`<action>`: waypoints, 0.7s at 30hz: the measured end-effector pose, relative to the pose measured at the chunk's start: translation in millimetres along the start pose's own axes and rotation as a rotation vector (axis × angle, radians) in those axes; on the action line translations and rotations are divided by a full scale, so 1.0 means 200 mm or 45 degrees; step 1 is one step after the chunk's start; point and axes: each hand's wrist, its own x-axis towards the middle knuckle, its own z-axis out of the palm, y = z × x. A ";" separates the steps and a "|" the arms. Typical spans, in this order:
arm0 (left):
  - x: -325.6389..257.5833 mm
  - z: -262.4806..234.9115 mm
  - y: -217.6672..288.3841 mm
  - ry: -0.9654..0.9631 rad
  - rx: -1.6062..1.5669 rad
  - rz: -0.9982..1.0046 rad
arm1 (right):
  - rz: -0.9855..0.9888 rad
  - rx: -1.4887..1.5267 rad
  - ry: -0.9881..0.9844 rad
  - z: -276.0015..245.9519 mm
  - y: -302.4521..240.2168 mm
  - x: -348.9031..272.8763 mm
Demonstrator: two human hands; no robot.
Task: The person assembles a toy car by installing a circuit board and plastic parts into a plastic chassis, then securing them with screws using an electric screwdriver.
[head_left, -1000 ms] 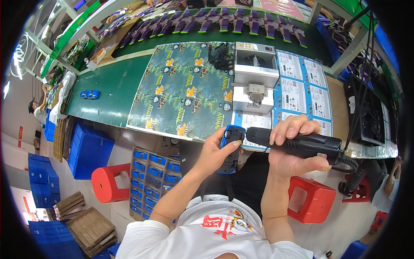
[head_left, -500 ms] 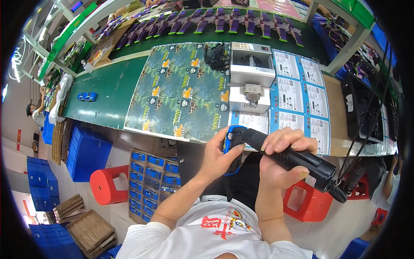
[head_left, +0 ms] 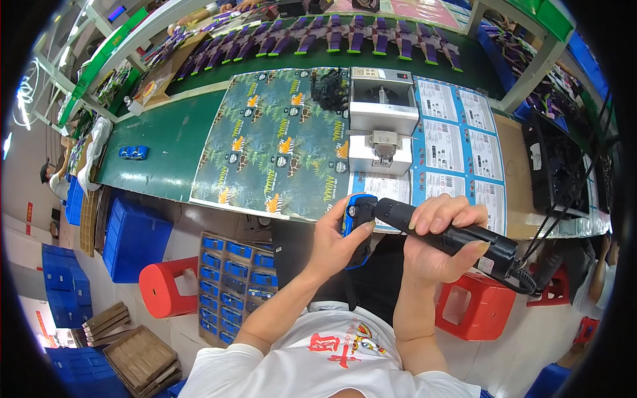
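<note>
Left hand (head_left: 335,247): grip closed around a small blue and black plastic toy car (head_left: 357,225), held upright in front of the torso, just below the near edge of the worktop (head_left: 166,142).

Right hand (head_left: 438,242): grip wrapped around a black cylindrical electric screwdriver (head_left: 446,233), lying nearly level; its tip end touches the toy car's side. A black cable (head_left: 564,219) runs from its rear end up to the right.

Below the hands: red plastic stool (head_left: 479,306) at right, a second red round stool (head_left: 162,288) at left, and a cardboard tray of small blue toy cars (head_left: 232,285) on the floor between.

On the green worktop: large printed sheet with leaf pattern (head_left: 275,142), a white box-shaped machine (head_left: 383,116) beside it, blue-bordered white printed cards (head_left: 458,142) to its right.

Far left of worktop: one small blue toy car (head_left: 133,152), well apart from the rest.
</note>
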 end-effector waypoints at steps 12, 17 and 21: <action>0.06 -0.05 -0.02 0.004 -0.120 -0.121 | -0.141 0.042 0.061 -0.03 -0.06 0.21; 0.09 -0.15 -0.01 0.040 -0.655 -0.466 | -0.098 0.287 0.407 -0.06 0.08 0.70; 0.10 -0.20 -0.03 -0.067 -1.000 -0.507 | 0.018 0.099 0.650 -0.22 0.30 0.88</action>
